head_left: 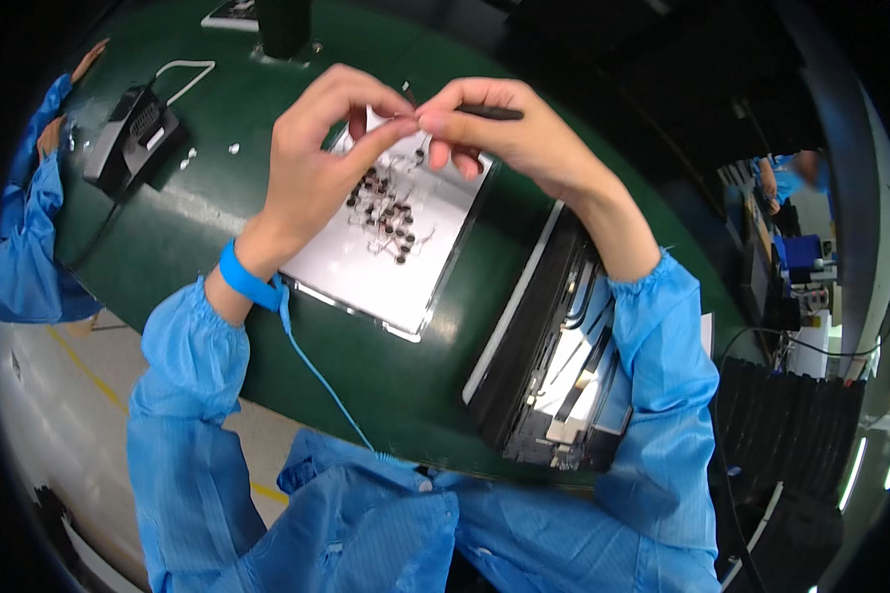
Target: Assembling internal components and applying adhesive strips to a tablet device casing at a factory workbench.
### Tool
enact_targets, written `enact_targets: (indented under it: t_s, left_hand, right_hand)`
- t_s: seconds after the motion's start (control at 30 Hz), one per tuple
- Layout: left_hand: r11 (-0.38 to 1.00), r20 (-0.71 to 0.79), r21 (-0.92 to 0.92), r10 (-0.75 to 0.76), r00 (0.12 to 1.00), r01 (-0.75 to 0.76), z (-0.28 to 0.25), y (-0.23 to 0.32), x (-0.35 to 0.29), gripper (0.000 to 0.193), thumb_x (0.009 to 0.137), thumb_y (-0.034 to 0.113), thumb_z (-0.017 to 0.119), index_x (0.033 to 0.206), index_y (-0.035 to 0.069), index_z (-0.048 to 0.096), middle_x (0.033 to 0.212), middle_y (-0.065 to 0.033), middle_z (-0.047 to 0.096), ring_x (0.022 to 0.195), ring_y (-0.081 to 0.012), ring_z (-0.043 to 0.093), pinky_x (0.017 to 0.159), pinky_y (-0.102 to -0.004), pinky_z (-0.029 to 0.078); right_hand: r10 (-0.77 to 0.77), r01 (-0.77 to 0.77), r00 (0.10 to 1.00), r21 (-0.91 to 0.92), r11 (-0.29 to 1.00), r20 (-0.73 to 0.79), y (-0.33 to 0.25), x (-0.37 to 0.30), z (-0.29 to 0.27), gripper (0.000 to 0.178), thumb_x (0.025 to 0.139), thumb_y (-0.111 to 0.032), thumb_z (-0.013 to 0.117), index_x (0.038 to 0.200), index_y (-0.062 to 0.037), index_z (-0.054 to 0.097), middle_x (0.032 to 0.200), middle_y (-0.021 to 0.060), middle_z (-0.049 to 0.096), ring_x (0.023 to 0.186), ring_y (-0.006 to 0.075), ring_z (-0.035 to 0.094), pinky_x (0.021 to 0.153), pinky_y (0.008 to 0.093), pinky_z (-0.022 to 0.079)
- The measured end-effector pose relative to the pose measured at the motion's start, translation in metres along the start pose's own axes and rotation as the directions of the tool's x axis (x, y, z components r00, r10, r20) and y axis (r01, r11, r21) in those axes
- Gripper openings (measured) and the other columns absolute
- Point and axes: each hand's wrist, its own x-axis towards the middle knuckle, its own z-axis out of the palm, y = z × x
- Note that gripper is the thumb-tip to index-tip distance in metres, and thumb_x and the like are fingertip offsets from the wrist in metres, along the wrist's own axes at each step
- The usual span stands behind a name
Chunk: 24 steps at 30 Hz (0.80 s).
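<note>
Wire | juts farward between both hands' fingertips, by far edge of tray | left hand: pinching, seemingly on wire | right hand: pinching alongside, black tool held crosswise

what my left hand and right hand pinch is too small for me to tell. my right hand hides one end of the dark tool; my right sleeve covers part of the black tray. the distant person is blurred.
</note>
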Motion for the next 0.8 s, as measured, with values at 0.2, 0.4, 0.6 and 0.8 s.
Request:
enact_targets:
  t_s: [0.2, 0.4, 0.6, 0.8]
  left_hand:
    - [1.0, 0.121, 0.007, -0.018, 0.992, 0.017, -0.001, -0.006, -0.003, 0.014, 0.081, -0.001, 0.075, 0.091, 0.004, 0.068, 0.089, -0.0033, 0.064, 0.071, -0.0123, 0.056, 0.058, -0.0247, 0.044]
    - [0.995, 0.127, 0.092, 0.025, 0.992, -0.037, -0.003, -0.009, -0.004, 0.015, 0.081, 0.0, 0.074, 0.091, 0.004, 0.064, 0.088, -0.0023, 0.062, 0.066, -0.0139, 0.053, 0.062, -0.0271, 0.043]
    - [0.99, 0.141, 0.132, 0.022, 0.99, -0.041, -0.003, -0.007, -0.002, 0.014, 0.081, 0.002, 0.075, 0.089, 0.005, 0.064, 0.087, -0.0022, 0.062, 0.064, -0.0144, 0.052, 0.064, -0.0282, 0.042]
    - [0.953, 0.467, 0.297, -0.091, 0.879, -0.058, -0.021, -0.014, 0.001, 0.004, 0.085, 0.008, 0.07, 0.086, 0.006, 0.067, 0.085, -0.002, 0.064, 0.069, -0.0186, 0.058, 0.069, -0.0305, 0.043]
  right_hand:
    - [0.043, -0.043, 0.999, -0.023, 0.999, 0.007, 0.003, 0.001, 0.0, 0.02, 0.097, -0.024, 0.065, 0.1, -0.0043, 0.069, 0.075, 0.0037, 0.07, 0.058, 0.0037, 0.056, 0.056, 0.0182, 0.045]
    - [0.056, -0.057, 0.998, -0.021, 0.998, -0.031, 0.001, 0.002, 0.006, 0.021, 0.097, -0.023, 0.065, 0.102, -0.0027, 0.069, 0.078, 0.0049, 0.07, 0.059, 0.0051, 0.057, 0.058, 0.0189, 0.045]
    - [0.01, -0.004, 0.99, 0.042, 0.999, -0.14, 0.006, 0.005, 0.001, 0.023, 0.097, -0.021, 0.065, 0.107, -0.0008, 0.069, 0.084, 0.007, 0.073, 0.063, 0.006, 0.06, 0.059, 0.0197, 0.047]
    - [-0.256, 0.199, 0.929, -0.223, 0.954, -0.267, -0.009, -0.008, -0.02, 0.022, 0.097, -0.02, 0.064, 0.109, -0.0021, 0.068, 0.088, 0.0069, 0.073, 0.067, 0.0069, 0.063, 0.062, 0.0193, 0.049]
